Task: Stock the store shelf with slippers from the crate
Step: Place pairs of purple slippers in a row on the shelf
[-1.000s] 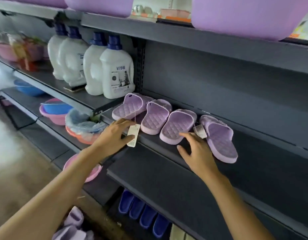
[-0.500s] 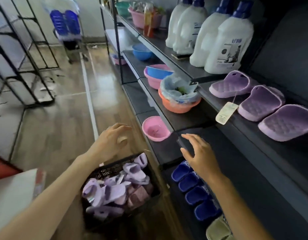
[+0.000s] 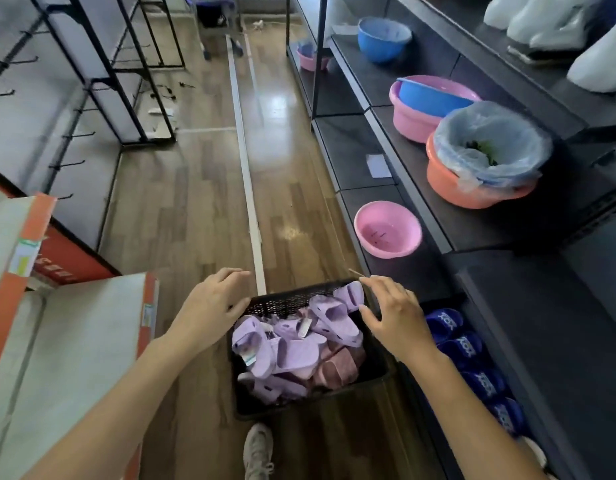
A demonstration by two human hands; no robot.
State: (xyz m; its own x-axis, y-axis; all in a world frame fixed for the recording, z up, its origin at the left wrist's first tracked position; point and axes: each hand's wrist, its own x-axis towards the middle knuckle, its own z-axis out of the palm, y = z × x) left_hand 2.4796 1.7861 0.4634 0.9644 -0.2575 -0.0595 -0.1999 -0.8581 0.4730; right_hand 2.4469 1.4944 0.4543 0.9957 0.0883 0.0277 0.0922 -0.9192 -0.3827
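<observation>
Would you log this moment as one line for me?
slippers: piled in crate | left hand: open, over left rim | right hand: open, over right rim | held: nothing

Hardly any print can be read

Right of the crate [image 3: 285, 300], the blue slippers [image 3: 463, 345] carry white lettering across their straps, too blurred to spell out. In the crate, the tags [image 3: 304, 329] on the lilac slippers [image 3: 294, 353] show nothing legible. Left of the crate, a sticker [image 3: 24, 252] on the carton [image 3: 74, 341] and white marks on a red panel [image 3: 62, 263] are unreadable.
</observation>
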